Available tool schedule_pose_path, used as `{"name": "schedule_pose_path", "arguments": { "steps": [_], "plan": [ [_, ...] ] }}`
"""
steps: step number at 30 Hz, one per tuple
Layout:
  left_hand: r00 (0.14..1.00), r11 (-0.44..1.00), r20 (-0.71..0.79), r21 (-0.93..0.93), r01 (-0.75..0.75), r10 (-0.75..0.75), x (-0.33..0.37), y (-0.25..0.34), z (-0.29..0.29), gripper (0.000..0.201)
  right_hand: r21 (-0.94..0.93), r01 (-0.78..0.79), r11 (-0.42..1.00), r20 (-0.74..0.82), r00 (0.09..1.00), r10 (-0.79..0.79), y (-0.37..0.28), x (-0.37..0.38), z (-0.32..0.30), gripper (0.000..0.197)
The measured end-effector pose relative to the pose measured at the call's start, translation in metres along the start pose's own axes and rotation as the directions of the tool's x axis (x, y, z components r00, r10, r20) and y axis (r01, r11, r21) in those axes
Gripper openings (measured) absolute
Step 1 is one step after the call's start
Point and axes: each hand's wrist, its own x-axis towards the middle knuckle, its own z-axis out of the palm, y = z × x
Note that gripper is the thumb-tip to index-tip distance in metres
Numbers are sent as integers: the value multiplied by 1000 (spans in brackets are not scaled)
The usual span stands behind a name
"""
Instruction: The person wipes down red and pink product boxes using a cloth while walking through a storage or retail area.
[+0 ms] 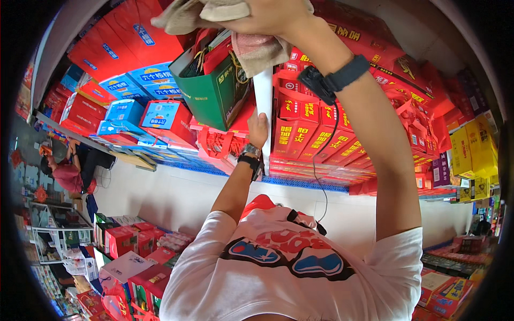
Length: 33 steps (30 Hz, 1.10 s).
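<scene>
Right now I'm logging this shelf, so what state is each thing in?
Cloth: crumpled, gripped.
Right hand: shut on cloth.
Left hand: on the white post.
Green bag: upright, open-topped, filled.
Red boxes: stacked, closed.
Blue boxes: stacked, closed.

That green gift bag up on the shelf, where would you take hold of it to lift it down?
Probably by the cord handles at its open top: the green gift bag stands tilted between red boxes, its flat sides hemmed in, so only the top is free. Come from the front. The left hand rests on the white post beside it; the right hand holds a cloth.
</scene>
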Motion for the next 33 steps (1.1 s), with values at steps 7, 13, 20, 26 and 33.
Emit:
{"name": "schedule_pose_path", "arguments": {
  "steps": [7, 13, 20, 26, 33],
  "plan": [
    [999, 998, 16, -60, 30, -29, 6, -3, 12, 92, -57, 54, 997, -188, 980, -64, 13, -26, 20, 26],
    [999, 998, -28, -64, 23, -25, 3, -10, 9, 96, -53, 22, 998, -173, 984, -31, 9, -43, 32, 29],
    [1000, 999, 5, -24, 24, -24, 2, -18, 5, 94, -66, -2, 998, -146, 989, -8, -13, -77, 36, 28],
    [996, 998, -61, -17, -67, 66, -1, -9, 11, 73, -84, -58, 995, 14, 998, 59, -48, -136, 42, 32],
    [983, 978, -26, 107, -177, 180, -10, -33, 1, 44, 76, -130, 989, 325, 941, 99, -97, -194, 46, 35]
  ]
}}
